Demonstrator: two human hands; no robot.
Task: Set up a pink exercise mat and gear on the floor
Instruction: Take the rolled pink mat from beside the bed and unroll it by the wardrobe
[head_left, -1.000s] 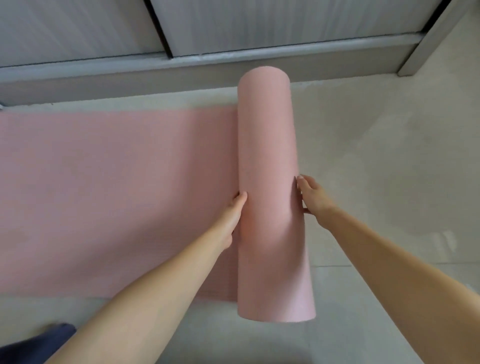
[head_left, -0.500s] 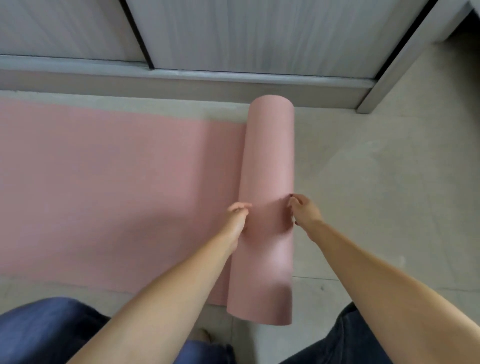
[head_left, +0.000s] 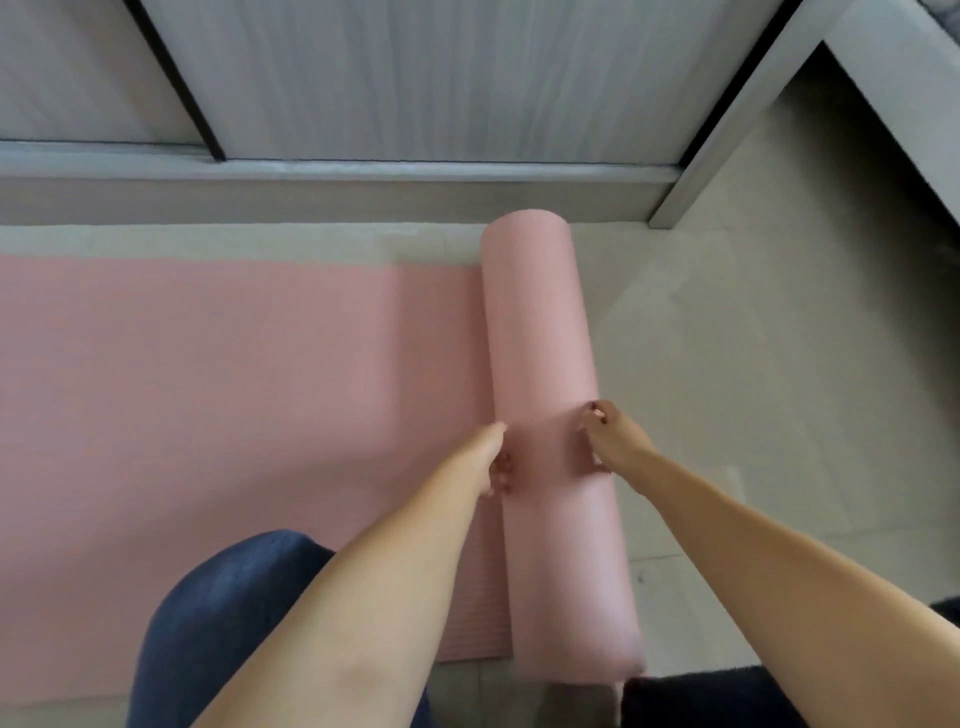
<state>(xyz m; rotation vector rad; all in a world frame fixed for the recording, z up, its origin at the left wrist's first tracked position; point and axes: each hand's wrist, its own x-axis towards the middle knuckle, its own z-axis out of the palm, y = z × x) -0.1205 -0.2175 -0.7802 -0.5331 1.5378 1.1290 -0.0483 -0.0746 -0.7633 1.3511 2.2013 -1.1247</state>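
A pink exercise mat (head_left: 218, 395) lies partly unrolled on the floor, its flat part spreading to the left. The still-rolled part (head_left: 540, 332) stands as a thick pink cylinder running away from me at centre. My left hand (head_left: 491, 457) presses against the roll's left side near the flat sheet. My right hand (head_left: 615, 441) rests on the roll's right side, fingers curled onto it. Both hands sit at about the roll's mid-length.
A grey sliding-door track and sill (head_left: 332, 187) run along the far side of the mat. Pale tiled floor (head_left: 779, 415) extends to the right of the roll. My knees in dark blue trousers (head_left: 223, 613) are at the bottom of the view.
The view has dropped lower and my knees have come into sight. The roll has shifted slightly to the right, with both hands staying on its sides.
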